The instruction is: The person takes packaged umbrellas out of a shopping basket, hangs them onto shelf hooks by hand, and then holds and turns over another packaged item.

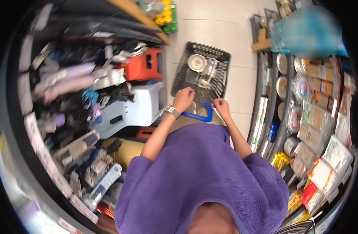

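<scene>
A black plastic shopping basket point(179, 80) stands on the floor in front of me, its blue handle point(197, 117) lying toward my body. Inside are a white round item point(197, 62) like a stack of plates or lids and some clear plastic-looking items point(208, 74). My left hand point(184, 99), with a watch at the wrist, is curled above the basket's near left side. My right hand point(221, 107) is closed with fingers pinched by the near right side, just right of the blue handle. Whatever is between the fingers of either hand is too small and blurred to make out.
Shelves with dark packages and umbrella-like items point(69, 78) line the left, with a light blue plastic stool point(142, 105) and a red plastic piece point(142, 66). On the right, shelves hold packaged plates and bowls point(302, 87). Tiled floor point(214, 27) runs ahead between them.
</scene>
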Demonstrator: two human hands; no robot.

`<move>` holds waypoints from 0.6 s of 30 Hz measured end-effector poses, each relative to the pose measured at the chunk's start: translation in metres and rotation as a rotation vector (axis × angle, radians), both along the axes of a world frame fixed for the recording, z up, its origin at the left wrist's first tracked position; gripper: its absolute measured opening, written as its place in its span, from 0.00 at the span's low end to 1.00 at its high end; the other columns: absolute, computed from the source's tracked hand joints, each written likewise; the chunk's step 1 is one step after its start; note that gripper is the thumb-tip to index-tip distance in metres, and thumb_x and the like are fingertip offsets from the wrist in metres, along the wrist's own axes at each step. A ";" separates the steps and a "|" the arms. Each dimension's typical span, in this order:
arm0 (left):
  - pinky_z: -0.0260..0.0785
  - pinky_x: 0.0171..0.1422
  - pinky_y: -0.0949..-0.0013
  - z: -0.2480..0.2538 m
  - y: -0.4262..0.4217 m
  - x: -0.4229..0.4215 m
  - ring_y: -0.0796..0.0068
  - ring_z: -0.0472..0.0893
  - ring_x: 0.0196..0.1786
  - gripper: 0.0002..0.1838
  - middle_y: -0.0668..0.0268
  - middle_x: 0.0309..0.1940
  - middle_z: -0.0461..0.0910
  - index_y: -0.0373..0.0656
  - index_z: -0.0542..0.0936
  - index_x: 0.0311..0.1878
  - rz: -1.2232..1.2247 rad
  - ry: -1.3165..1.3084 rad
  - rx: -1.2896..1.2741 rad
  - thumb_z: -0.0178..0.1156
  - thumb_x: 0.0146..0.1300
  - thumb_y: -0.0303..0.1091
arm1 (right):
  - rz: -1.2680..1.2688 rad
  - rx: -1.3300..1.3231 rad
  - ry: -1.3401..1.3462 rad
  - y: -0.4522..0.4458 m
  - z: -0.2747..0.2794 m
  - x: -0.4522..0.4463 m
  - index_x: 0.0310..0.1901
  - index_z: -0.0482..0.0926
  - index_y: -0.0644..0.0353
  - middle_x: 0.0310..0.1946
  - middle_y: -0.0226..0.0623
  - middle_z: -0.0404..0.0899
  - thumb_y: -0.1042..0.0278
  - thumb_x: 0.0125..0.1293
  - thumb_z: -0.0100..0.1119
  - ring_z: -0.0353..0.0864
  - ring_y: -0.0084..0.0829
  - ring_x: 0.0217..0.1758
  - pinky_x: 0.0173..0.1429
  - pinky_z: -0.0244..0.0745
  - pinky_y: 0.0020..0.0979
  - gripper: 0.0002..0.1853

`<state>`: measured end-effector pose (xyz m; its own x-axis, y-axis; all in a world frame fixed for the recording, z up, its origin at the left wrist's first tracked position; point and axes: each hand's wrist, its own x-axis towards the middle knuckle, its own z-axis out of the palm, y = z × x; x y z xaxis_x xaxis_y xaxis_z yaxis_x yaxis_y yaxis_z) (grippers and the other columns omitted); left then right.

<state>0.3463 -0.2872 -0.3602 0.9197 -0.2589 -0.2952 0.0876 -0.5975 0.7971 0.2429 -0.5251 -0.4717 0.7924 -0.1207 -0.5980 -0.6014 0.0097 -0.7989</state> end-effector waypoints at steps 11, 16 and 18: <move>0.76 0.56 0.47 -0.240 -0.010 0.047 0.42 0.84 0.46 0.13 0.45 0.38 0.85 0.39 0.86 0.39 -0.193 0.353 0.384 0.56 0.65 0.38 | 0.356 -0.511 0.107 0.001 -0.147 0.058 0.32 0.82 0.68 0.26 0.50 0.84 0.66 0.64 0.57 0.87 0.44 0.31 0.40 0.81 0.41 0.12; 0.77 0.54 0.45 -0.317 -0.042 0.061 0.42 0.85 0.44 0.13 0.45 0.39 0.85 0.41 0.86 0.40 -0.244 0.485 0.429 0.54 0.67 0.37 | 0.306 -0.521 0.307 -0.004 -0.236 0.093 0.32 0.83 0.66 0.31 0.56 0.84 0.66 0.61 0.57 0.85 0.55 0.39 0.47 0.80 0.47 0.11; 0.77 0.53 0.46 -0.365 -0.049 0.054 0.43 0.84 0.44 0.12 0.46 0.37 0.85 0.41 0.85 0.40 -0.280 0.478 0.422 0.56 0.66 0.37 | 0.312 -0.575 0.324 0.002 -0.288 0.099 0.32 0.83 0.66 0.31 0.56 0.84 0.66 0.61 0.58 0.85 0.55 0.40 0.48 0.80 0.48 0.11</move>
<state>0.4006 -0.3365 -0.7250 0.5789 -0.2418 -0.7787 0.1683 -0.8990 0.4043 0.3419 -0.5226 -0.7597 0.6350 -0.2835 -0.7186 -0.7148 -0.5686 -0.4072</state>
